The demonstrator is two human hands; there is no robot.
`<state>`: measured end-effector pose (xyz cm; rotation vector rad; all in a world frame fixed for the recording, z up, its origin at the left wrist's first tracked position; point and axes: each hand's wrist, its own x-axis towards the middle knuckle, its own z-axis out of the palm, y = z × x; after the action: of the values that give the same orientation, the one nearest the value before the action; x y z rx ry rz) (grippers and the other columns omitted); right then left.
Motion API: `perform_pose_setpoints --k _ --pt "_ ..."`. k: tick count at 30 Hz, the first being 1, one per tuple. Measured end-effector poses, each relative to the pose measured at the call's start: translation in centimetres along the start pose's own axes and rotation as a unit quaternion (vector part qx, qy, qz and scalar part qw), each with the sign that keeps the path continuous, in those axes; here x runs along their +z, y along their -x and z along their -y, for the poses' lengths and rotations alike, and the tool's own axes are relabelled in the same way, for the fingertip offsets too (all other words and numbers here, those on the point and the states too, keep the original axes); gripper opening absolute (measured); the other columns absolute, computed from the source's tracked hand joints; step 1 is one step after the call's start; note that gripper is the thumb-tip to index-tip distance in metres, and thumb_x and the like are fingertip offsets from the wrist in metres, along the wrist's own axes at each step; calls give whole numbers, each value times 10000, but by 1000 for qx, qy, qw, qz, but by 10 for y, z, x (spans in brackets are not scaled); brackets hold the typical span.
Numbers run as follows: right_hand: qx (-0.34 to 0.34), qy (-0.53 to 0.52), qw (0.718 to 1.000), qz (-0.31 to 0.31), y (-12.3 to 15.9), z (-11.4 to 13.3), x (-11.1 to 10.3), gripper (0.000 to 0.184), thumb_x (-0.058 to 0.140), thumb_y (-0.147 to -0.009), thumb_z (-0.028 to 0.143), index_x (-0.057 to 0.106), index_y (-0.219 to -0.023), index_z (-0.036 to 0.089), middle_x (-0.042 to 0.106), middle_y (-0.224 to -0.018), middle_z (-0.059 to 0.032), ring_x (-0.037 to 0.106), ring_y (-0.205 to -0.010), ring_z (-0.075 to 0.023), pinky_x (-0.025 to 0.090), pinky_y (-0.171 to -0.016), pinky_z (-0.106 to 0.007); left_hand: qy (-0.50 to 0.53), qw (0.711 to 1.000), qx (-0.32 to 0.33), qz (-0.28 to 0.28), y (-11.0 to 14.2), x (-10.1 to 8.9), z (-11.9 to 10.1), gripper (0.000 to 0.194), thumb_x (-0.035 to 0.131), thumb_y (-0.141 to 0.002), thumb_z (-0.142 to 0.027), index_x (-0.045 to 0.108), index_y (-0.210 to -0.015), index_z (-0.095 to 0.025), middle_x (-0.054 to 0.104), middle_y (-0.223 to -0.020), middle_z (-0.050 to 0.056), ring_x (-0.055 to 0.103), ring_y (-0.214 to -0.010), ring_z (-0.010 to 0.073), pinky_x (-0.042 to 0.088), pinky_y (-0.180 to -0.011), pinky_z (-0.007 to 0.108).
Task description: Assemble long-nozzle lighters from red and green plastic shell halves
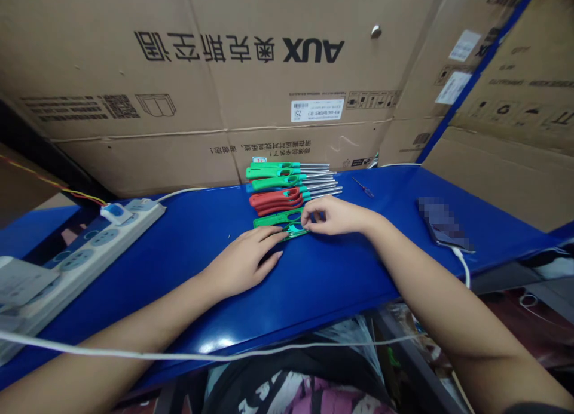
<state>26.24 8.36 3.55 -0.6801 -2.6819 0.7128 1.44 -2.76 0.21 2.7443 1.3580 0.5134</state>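
Observation:
A row of long-nosed lighters with green and red handles (287,187) lies on the blue table (188,241), their metal tubes pointing right. The nearest green lighter (280,219) lies at the front of the row. My left hand (244,260) rests flat on the table, fingers stretched toward a small green and teal part (293,229). My right hand (334,215) has its fingers curled in a pinch on that front lighter and the small part beside it.
A white power strip (85,247) with a blue plug lies at the left, and a white cable (224,354) runs along the front edge. A phone (442,224) on a cable lies at the right. A small screwdriver (362,187) lies behind. Cardboard boxes (251,73) wall the back.

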Motion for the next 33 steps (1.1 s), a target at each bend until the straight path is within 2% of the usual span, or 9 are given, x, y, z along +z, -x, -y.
perform_pose_setpoints --k 5,11,16,19,25,33 --pt "-19 14 999 33 1 1 -1 135 633 -836 191 759 -841 144 714 -807 -44 594 -689 -129 462 -660 -254 -4 1000 8 9 0 0 0 410 449 -1020 -311 543 -1409 -222 566 -1422 109 515 -1324 277 474 -1089 475" --pt "-32 25 999 9 2 5 -4 181 634 -850 203 775 -948 145 750 -900 -62 620 -724 -136 482 -683 -264 -7 1000 8 14 0 0 0 425 428 -1027 -305 522 -1432 -220 544 -1427 118 505 -1321 281 474 -1089 472" --pt "-36 52 998 25 2 5 -3 188 636 -849 188 781 -955 138 748 -914 -79 642 -752 -154 492 -701 -282 3 1000 14 10 -1 -1 -2 440 447 -1014 -269 507 -1451 -267 550 -1391 118 520 -1288 288 493 -1057 476" --pt "-33 49 998 14 2 5 -3 190 635 -843 172 775 -968 146 753 -906 -73 650 -750 -158 495 -699 -286 7 1000 12 11 0 -1 -3 446 447 -1011 -260 508 -1453 -272 562 -1344 127 543 -1242 288 507 -1030 475" --pt "-65 37 997 15 1 6 -2 144 621 -855 168 764 -870 159 747 -913 -70 648 -787 -163 507 -745 -299 26 1000 17 3 1 0 -3 455 439 -999 -205 525 -1442 -263 573 -1274 132 561 -1177 276 525 -993 459" --pt "-59 35 997 21 1 7 -3 137 615 -855 150 752 -859 148 739 -890 -69 643 -791 -163 499 -758 -295 34 999 18 -3 0 1 -3 465 430 -986 -150 545 -1423 -259 579 -1240 131 565 -1157 271 535 -978 440"
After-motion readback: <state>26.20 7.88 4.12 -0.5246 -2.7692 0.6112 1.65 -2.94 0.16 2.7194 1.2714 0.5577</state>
